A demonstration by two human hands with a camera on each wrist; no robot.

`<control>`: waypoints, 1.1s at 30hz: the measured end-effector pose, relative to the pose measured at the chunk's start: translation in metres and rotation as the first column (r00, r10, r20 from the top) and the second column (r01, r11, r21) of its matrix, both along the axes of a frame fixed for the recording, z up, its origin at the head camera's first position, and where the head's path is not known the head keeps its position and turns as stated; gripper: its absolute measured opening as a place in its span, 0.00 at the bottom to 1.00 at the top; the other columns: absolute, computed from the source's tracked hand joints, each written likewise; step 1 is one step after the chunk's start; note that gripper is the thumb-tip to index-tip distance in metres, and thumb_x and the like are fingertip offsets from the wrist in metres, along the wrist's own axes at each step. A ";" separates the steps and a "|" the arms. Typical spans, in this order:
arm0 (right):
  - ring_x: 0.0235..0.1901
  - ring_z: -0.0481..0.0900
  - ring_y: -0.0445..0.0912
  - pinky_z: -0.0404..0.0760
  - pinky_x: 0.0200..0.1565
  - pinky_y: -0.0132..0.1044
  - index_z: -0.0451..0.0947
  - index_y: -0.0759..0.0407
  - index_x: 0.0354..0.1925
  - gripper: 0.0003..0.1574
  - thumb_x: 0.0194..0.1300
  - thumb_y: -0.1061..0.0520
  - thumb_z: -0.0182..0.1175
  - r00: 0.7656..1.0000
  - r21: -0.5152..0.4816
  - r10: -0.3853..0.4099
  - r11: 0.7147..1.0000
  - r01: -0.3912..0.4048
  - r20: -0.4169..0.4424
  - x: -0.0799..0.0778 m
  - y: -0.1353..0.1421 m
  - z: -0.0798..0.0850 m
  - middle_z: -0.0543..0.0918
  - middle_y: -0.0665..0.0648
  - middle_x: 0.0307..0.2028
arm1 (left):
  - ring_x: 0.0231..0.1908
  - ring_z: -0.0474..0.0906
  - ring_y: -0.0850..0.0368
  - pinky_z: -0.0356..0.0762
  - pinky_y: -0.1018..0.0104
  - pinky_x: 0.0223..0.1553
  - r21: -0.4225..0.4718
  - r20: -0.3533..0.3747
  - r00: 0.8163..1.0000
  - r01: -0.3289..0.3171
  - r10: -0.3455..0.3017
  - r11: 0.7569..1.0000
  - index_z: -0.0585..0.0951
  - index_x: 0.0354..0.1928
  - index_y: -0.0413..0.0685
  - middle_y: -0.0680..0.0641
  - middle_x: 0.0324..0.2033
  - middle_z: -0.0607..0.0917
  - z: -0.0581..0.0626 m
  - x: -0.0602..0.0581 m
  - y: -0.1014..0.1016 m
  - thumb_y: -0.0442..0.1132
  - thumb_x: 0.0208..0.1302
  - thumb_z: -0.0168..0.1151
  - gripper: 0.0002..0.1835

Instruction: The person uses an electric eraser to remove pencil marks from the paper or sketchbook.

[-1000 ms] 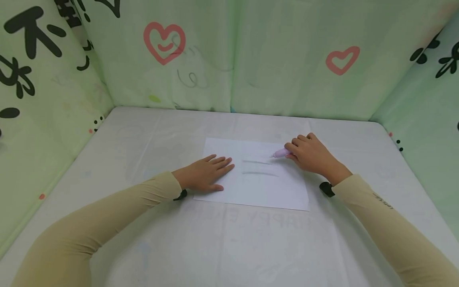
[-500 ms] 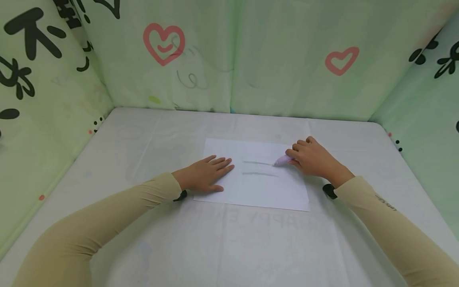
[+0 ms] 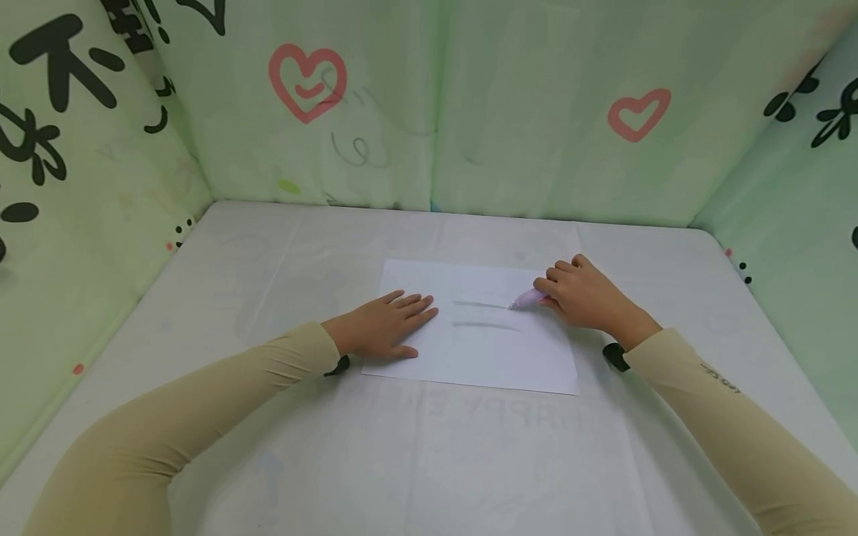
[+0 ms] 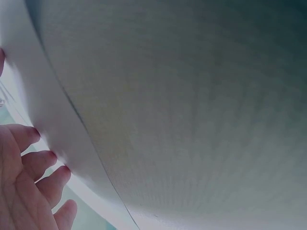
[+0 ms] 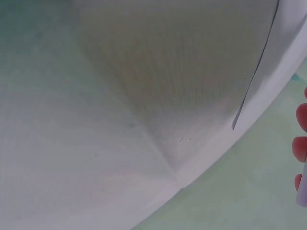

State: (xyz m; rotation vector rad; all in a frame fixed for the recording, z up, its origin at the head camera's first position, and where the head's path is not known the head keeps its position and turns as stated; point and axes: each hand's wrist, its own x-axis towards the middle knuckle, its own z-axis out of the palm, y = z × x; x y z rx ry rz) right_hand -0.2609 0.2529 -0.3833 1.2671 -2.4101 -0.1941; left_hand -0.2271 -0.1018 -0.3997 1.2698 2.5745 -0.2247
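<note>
A white sheet of paper (image 3: 469, 365) lies on the table, with two short grey lines across its middle. My left hand (image 3: 382, 325) rests palm down on the sheet's left part, fingers spread and straight. In the left wrist view, its fingertips (image 4: 60, 173) lie along the paper. My right hand (image 3: 582, 296) grips a thick lilac pen (image 3: 529, 298) over the sheet's right part. The pen's pointed tip is at the right end of the upper line; whether it touches the paper is hard to tell. In the right wrist view only some fingertips and the pen's end (image 5: 302, 194) show.
A white cloth covers the table (image 3: 322, 461), with faint lettering below the sheet. Green curtains (image 3: 523, 112) with red hearts and black figures stand around its back and sides. Each wrist carries a dark strap piece under the sleeve (image 3: 710, 394).
The right hand has shifted slightly toward me and to the right, bringing the pen tip down to the end of the upper line. The left hand and paper have stayed put.
</note>
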 end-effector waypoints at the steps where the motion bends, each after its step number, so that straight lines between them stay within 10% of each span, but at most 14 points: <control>1: 0.23 0.71 0.49 0.70 0.34 0.44 0.72 0.58 0.31 0.15 0.51 0.57 0.69 1.000 -0.001 0.001 1.000 -0.001 0.000 0.000 0.000 0.000 0.74 0.54 0.22 | 0.74 0.46 0.49 0.42 0.52 0.74 0.000 0.002 1.000 -0.001 0.001 1.000 0.46 0.74 0.48 0.46 0.74 0.48 0.000 0.000 0.000 0.60 0.69 0.43 0.40; 33: 0.23 0.69 0.49 0.69 0.34 0.43 0.71 0.58 0.30 0.15 0.50 0.58 0.70 1.000 0.013 0.005 1.000 -0.005 0.003 -0.005 -0.003 -0.006 0.73 0.54 0.20 | 0.74 0.46 0.49 0.43 0.52 0.74 0.014 0.014 1.000 0.000 0.000 1.000 0.47 0.74 0.48 0.45 0.74 0.48 0.004 0.003 0.000 0.60 0.70 0.43 0.39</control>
